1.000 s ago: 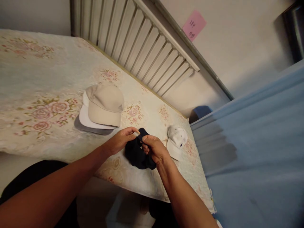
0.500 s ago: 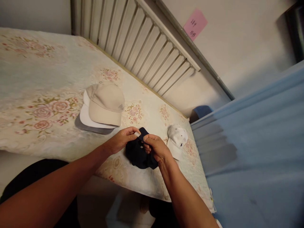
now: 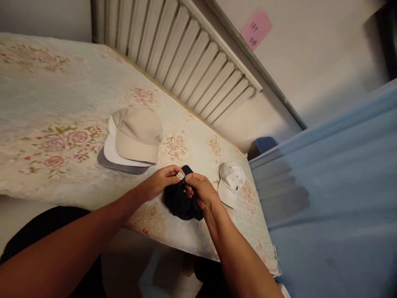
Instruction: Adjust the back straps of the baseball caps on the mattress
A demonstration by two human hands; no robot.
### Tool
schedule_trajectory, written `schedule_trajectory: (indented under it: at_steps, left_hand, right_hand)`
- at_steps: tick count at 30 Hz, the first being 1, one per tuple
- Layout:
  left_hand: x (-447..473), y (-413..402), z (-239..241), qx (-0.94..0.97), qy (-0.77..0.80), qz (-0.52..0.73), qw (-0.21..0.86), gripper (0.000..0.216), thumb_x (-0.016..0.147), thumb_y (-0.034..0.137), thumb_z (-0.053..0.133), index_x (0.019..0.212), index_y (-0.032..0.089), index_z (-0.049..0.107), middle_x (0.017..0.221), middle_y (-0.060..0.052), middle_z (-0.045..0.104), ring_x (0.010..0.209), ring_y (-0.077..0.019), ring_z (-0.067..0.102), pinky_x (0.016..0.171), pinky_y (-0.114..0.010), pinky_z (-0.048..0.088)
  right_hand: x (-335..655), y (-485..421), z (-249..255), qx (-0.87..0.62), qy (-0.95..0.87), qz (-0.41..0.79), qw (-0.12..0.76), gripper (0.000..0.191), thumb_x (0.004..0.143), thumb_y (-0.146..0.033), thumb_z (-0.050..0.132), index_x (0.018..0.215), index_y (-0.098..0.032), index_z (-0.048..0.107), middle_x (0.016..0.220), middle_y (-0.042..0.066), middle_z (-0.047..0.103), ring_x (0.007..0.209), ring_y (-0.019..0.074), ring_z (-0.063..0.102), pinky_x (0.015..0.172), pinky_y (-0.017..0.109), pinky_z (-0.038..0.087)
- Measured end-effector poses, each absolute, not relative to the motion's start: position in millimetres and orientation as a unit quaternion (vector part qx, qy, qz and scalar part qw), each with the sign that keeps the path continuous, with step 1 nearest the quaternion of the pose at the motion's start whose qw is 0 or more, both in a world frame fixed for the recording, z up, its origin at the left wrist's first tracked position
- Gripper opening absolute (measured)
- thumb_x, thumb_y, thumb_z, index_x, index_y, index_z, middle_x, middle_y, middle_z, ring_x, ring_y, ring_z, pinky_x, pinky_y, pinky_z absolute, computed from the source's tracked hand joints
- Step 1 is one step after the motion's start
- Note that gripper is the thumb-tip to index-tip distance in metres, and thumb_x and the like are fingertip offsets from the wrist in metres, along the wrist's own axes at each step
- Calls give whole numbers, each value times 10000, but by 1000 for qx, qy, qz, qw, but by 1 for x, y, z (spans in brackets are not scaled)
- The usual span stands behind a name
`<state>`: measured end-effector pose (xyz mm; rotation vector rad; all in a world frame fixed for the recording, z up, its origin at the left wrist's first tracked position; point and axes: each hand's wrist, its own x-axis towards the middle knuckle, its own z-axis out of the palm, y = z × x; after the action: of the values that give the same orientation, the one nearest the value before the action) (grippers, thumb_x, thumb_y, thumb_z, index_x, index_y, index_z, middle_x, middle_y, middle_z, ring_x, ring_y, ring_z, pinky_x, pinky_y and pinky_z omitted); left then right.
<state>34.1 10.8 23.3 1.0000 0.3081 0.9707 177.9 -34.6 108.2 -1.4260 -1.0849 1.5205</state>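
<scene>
A black cap (image 3: 180, 203) lies on the table in front of me, beneath both hands. Between the thumb and fingers of my left hand (image 3: 163, 181) is a small shiny metal buckle (image 3: 180, 176). My right hand (image 3: 200, 188) pinches the cap's dark strap close beside the buckle; its fingers partly cover the strap and the cap. The two hands almost touch. Beyond my left hand, a beige cap (image 3: 139, 132) sits on top of a white cap (image 3: 113, 152) and a grey brim (image 3: 124, 166). A separate white cap (image 3: 231, 182) lies to the right.
A flowered cloth (image 3: 77, 95) covers the table. A pale radiator (image 3: 186, 58) runs along the wall behind it, under a pink note (image 3: 257, 29). Blue fabric (image 3: 328, 186) hangs at the right edge, with a blue object (image 3: 265, 145) behind the table's corner.
The fingers of my right hand have shifted slightly left toward the buckle, which now shows more of its metal face. The caps on the table stay where they were.
</scene>
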Motion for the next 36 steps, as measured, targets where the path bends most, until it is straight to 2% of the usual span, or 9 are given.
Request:
schedule_trajectory:
  at_steps: [11,16,27,36]
  left_hand:
    - [34,12,23,467,153,459,740,172,762,244,690,902,179,615,819,15,604,787,-129,556,760,-262,391]
    - [34,11,24,475,157,457,736,154,767,230,681,901,185,619,808,26,595,775,-116,533,745,-247,374]
    - [35,13,20,475,139,443,747,213,754,268,702,919,184,596,796,20,626,764,-144,580,760,-282,412]
    - [32,13,25,473,173,459,732,216,727,258,719,891,184,599,788,21,619,760,-135,561,736,-271,389]
  right_hand:
    - [190,-44,118,-585,-454,570,356,289,675,-437,709,682,-167,609,544,-15,598,475,82,486,501,215,355]
    - [193,-49,119,-607,-446,573,323,283,631,-418,728,639,-168,597,543,-12,605,481,85,497,511,215,379]
    - [179,-33,114,-593,-446,571,351,229,651,-358,705,618,-165,587,506,-18,603,432,72,486,454,196,364]
    - [189,-42,119,-577,-470,579,332,271,685,-402,712,751,-161,606,599,-1,662,512,97,570,546,224,431]
